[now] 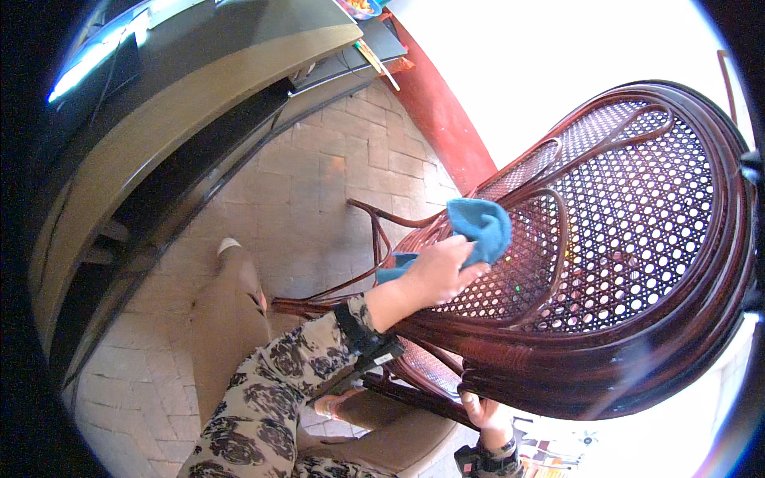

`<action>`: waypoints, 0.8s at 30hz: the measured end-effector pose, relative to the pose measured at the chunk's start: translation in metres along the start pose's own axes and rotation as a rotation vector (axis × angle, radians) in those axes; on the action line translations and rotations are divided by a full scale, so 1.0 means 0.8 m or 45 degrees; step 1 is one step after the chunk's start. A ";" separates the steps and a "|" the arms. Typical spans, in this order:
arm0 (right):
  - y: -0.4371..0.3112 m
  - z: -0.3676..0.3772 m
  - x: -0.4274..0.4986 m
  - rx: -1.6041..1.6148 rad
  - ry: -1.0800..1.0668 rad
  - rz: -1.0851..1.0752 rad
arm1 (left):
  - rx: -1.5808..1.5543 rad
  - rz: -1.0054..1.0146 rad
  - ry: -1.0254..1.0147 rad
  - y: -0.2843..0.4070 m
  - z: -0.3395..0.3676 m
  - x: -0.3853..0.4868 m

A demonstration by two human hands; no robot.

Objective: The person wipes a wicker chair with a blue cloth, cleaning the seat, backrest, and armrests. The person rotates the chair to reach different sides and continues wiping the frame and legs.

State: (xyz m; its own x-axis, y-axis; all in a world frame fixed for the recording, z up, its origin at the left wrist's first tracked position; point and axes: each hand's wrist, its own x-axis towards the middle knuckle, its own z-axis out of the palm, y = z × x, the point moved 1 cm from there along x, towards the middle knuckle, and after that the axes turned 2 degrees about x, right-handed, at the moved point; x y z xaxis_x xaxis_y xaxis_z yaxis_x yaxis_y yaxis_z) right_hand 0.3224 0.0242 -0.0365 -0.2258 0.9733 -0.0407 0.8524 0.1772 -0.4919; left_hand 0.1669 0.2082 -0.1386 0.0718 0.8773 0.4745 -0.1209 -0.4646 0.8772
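A dark red-brown bentwood chair [538,340] with woven cane panels [633,221] fills the right side, tilted in my view. My left hand [439,272] holds a bunched blue cloth [481,227] against the cane and curved wood near the chair's middle. Part of that cloth hangs out on the far side of the hand. Lower down, my right hand [490,418] grips the chair's frame from below; its fingers are partly hidden by the thick outer rim. Both wrists wear black straps.
A long counter or desk [197,101] with a dark open space beneath runs along the left. A bowl of food [361,7] stands at its far end. The brick floor [311,155] meets a red wall base [439,107]. My legs [230,322] are below.
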 end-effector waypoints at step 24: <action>0.024 -0.021 0.030 -0.204 0.298 -0.351 | 0.638 -0.157 -0.205 0.038 -0.085 -0.008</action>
State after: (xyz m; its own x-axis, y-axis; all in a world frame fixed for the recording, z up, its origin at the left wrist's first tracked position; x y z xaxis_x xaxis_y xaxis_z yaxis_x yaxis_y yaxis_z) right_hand 0.3411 0.0536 -0.0327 -0.3588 0.8897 0.2823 0.8418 0.4391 -0.3139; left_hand 0.0957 0.1967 -0.1196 0.2109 0.9177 0.3368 0.3822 -0.3945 0.8356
